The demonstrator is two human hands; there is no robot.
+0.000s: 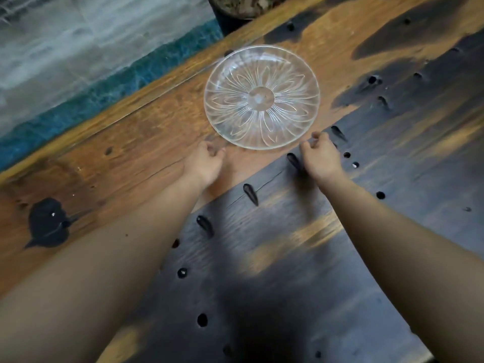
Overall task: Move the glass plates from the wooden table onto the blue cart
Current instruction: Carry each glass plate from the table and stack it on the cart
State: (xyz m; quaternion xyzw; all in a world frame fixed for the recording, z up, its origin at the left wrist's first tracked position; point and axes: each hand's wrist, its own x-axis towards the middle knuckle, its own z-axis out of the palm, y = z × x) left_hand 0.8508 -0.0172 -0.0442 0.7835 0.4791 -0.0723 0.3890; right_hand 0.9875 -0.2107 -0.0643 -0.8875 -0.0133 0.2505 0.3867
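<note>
One clear glass plate [262,96] with a cut flower pattern lies flat on the wooden table [146,132], near its far edge. My left hand [205,161] hovers just below the plate's lower left rim, fingers loosely curled and holding nothing. My right hand [320,155] is at the plate's lower right rim, its fingertips close to the glass, and it grips nothing either. Neither hand clearly touches the plate. The blue cart is not in view.
The table top is orange-brown on the left and dark-stained on the right, with several holes and slots. A dark round pot [235,11] stands at the far edge above the plate. Beyond the table edge lie a teal strip [104,90] and grey floor.
</note>
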